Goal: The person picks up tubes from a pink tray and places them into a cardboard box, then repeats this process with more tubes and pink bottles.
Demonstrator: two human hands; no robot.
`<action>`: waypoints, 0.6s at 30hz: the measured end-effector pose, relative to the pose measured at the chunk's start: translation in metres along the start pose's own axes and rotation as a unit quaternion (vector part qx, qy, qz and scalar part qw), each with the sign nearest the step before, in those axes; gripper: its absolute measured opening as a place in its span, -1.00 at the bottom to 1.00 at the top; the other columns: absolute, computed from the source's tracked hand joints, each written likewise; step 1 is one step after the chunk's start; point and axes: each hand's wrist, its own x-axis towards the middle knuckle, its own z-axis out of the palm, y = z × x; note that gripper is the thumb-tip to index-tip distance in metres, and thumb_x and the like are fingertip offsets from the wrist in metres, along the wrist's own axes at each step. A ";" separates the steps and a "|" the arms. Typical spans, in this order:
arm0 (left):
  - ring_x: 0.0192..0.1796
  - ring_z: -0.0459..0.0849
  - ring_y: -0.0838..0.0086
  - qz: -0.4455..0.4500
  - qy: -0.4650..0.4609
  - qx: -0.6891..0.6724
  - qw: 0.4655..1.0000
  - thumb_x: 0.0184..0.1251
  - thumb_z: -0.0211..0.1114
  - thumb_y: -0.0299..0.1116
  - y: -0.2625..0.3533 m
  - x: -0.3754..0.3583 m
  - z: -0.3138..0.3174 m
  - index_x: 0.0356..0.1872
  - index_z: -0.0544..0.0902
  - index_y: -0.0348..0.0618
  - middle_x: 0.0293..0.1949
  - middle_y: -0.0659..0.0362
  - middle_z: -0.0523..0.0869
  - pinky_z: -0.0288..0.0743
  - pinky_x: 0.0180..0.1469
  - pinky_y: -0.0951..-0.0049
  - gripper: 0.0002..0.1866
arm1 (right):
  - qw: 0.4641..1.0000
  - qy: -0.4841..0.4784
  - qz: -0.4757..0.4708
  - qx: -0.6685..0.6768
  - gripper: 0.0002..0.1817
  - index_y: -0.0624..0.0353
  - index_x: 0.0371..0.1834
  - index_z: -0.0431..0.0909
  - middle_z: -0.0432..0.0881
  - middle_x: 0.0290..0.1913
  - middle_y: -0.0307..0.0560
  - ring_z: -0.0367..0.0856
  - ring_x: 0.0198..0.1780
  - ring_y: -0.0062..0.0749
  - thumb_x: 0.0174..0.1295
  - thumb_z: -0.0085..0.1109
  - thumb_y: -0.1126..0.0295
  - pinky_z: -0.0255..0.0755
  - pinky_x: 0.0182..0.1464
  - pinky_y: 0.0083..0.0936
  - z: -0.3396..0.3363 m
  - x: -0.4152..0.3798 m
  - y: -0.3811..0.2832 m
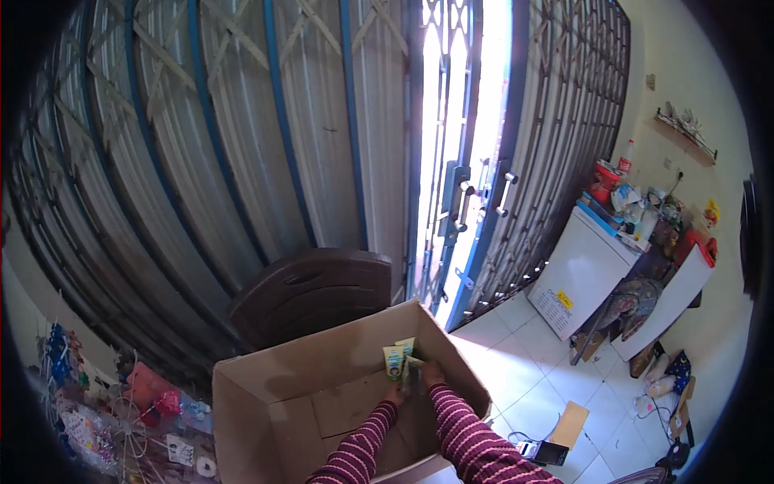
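Observation:
Inside a large open cardboard box (278, 371), two pale yellow squeeze tubes with blue and green print stand against the far wall near the corner. The nearer of these is a front tube (393, 363), and a back tube (405, 345) is partly behind it. My right hand (433, 373) is closed on another squeeze tube (411, 373), seen at a steep angle. Low beside that tube, my left hand (396, 394) has its fingers curled in against it. Fine finger detail is small and shadowed.
A brown plastic chair (322, 290) stands behind the box, before the folding metal gate (242, 121). Plastic-wrapped goods (153, 403) crowd the left side. On the tiled floor to the right lie a cardboard piece (571, 423) and a dark device (551, 453); a white cabinet (588, 266) stands beyond.

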 end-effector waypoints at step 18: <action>-0.18 0.47 0.50 0.295 -0.008 -0.060 0.954 0.10 0.10 -0.30 0.121 -0.350 -0.233 -0.17 0.41 -0.26 -0.22 0.12 0.51 0.33 -0.12 0.55 -0.69 | 0.781 -0.404 -0.406 0.250 -0.66 0.29 -0.12 0.33 0.51 -0.30 -0.05 0.53 -0.36 -0.48 0.06 0.01 0.35 0.47 -0.43 -0.61 -0.125 -0.248 -0.176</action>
